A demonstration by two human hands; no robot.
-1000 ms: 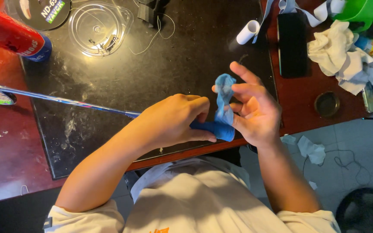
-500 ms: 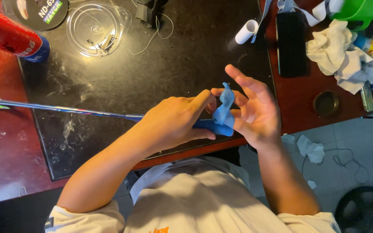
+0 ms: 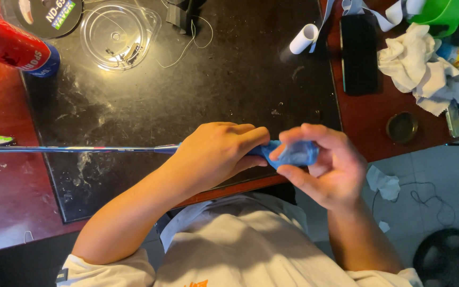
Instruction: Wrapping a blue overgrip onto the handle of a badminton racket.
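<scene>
A badminton racket lies level across the black mat [image 3: 197, 95], its thin shaft [image 3: 81, 150] running left to the frame edge. My left hand [image 3: 216, 151] is wrapped around the racket's handle. A blue grip tape [image 3: 293, 153] covers the handle's end and looks slightly blurred. My right hand [image 3: 325, 167] pinches this blue tape between thumb and fingers, just off the table's front edge.
A red and blue tube [image 3: 11, 45] lies at the back left beside a clear plastic lid [image 3: 118, 34]. A white roll [image 3: 304, 38], a black phone [image 3: 359, 53], crumpled white cloth [image 3: 421, 69], a green container [image 3: 447, 10] and a small round tin [image 3: 402, 127] sit at the right.
The blue tape stood up loose between the fingers before. Now my right hand has closed down over it against the handle's end, and the racket sits slightly lower.
</scene>
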